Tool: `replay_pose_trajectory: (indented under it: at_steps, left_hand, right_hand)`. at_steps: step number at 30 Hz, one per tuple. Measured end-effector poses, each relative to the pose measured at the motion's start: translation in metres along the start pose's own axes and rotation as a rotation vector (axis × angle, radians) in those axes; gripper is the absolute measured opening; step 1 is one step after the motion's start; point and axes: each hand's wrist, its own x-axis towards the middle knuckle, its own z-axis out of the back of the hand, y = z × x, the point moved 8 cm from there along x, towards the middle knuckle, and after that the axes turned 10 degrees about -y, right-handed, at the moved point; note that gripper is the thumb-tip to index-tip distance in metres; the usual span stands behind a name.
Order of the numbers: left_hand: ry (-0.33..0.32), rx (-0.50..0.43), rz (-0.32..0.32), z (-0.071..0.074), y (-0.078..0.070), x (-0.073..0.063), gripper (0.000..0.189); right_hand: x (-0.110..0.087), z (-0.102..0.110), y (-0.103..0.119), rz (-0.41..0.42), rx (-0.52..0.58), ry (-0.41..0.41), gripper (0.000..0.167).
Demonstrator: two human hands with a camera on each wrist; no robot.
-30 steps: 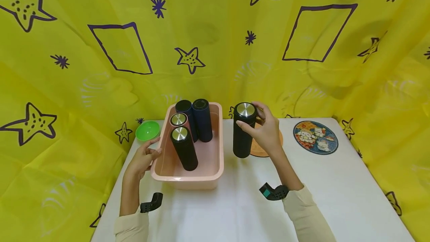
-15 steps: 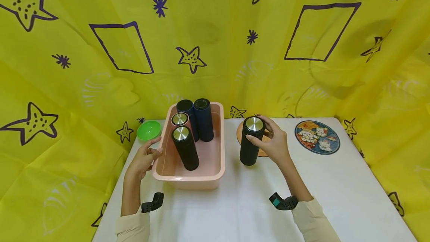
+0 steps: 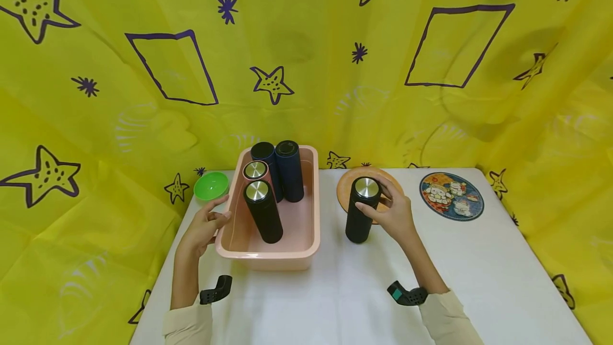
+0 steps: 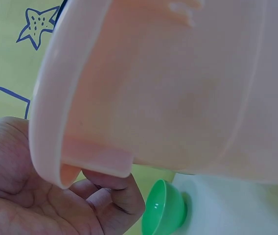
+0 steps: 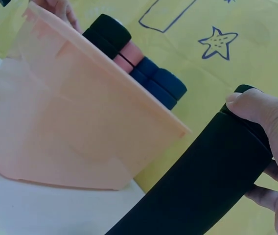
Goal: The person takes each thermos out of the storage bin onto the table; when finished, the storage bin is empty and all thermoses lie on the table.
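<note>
My right hand (image 3: 394,212) grips a black thermos flask (image 3: 359,222) with a silver-topped lid, its thumb and fingers around the lid end. The flask is upright right of the pink basin (image 3: 316,212); whether its base touches the table cannot be told. My left hand (image 3: 200,230) holds the basin's left rim, fingers curled under the edge in the left wrist view. Inside the basin stand another black flask (image 3: 266,220), a pink flask (image 3: 270,174) partly hidden behind it, and two dark blue flasks (image 3: 290,177) (image 3: 272,166) at the back.
Behind the held flask lies a round orange mat (image 3: 345,196). A round patterned mat (image 3: 452,197) is farther right on the white table (image 3: 306,307). At the basin's back left sits a green bowl (image 3: 212,186). Yellow printed cloth (image 3: 306,116) surrounds the table.
My right hand has lowered the black flask and carried it slightly right and toward me, away from the basin. The left hand stays at the basin rim.
</note>
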Motion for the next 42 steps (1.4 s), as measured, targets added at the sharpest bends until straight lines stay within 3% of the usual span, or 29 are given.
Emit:
replay_pose_trajectory:
  at_steps: [15, 32, 42]
  left_hand:
    - [0.001, 0.004, -0.006, -0.0002, 0.0002, -0.0004, 0.059]
    - [0.001, -0.013, -0.016, -0.0006, 0.0023, -0.0005, 0.058]
    - [0.002, -0.022, 0.001, -0.0005, 0.0015, -0.0014, 0.058]
  right_hand:
    - [-0.0021, 0.0038, -0.0107, -0.049, -0.010, 0.015, 0.074]
    - [0.0000, 0.0004, -0.0103, -0.042, -0.005, 0.208, 0.075]
    - [-0.0005, 0.0017, -0.0086, -0.018, -0.043, 0.172, 0.077]
